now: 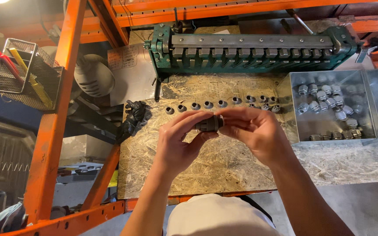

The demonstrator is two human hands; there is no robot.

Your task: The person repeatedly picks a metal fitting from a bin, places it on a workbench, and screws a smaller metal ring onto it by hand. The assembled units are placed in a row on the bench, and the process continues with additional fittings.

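Wire basket (25, 74): hanging far to your left on the orange rack post (51, 131), it is carrying a red tool and a yellow tool standing tilted inside.

Black gloves (133, 119): these are lying bunched at the left edge of your desk (224, 166), a chipboard sheet, well apart from your hands.

Row of small parts (222, 105): dark ring-shaped pieces are sitting in a line across the desk, just beyond your hands, running from left of middle towards the metal tray.

Left hand (176, 142): you are holding it above the middle of the desk, fingers (188, 119) curled over and closing on the left end of the fitting, thumb pressing from below.

Dark fitting (209, 124): this short cylindrical piece is sitting between your two hands, raised off the desk, lying roughly level, gripped at both ends.

Right hand (259, 133): you are closing its fingers (237, 114) around the right end of the fitting, fingertips meeting it from above and the thumb from beneath.

Green bending machine (250, 48): it is standing at the back of the desk, its row of steel segments facing you.

Metal tray (329, 131): it is resting to your right at the desk's edge, holding many silvery fittings (327, 98) clustered along its far side and near wall.
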